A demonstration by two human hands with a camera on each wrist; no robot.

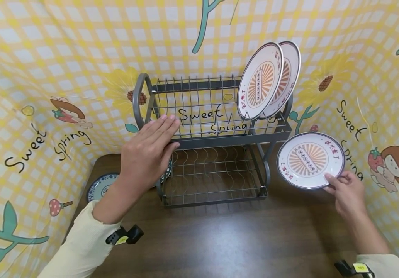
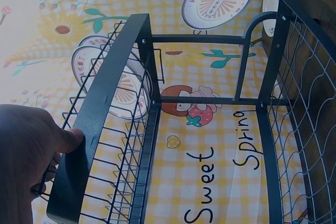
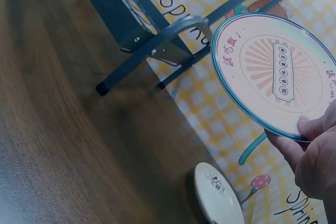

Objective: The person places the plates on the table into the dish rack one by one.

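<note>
My right hand (image 1: 348, 193) pinches the lower right edge of a white plate (image 1: 308, 160) with a dark rim and orange sunburst print, thumb on its face. The plate is held tilted beside the right end of a two-tier grey dish rack (image 1: 220, 141). My left hand (image 1: 147, 150) grips the rack's upper front rail at its left end. In the left wrist view, the thumb (image 2: 71, 140) lies against the rail (image 2: 105, 98), with the fingers partly hidden behind it. Two matching plates (image 1: 260, 81) stand upright, overlapping, at the upper tier's right end.
A blue-patterned plate (image 1: 96, 187) lies on the brown table (image 1: 216, 239) left of the rack, partly behind my left forearm. Another patterned dish (image 1: 167, 173) shows behind my left hand. A white dish (image 3: 218, 195) sits near the cloth in the right wrist view. Yellow checked cloth (image 1: 91, 46) surrounds the table.
</note>
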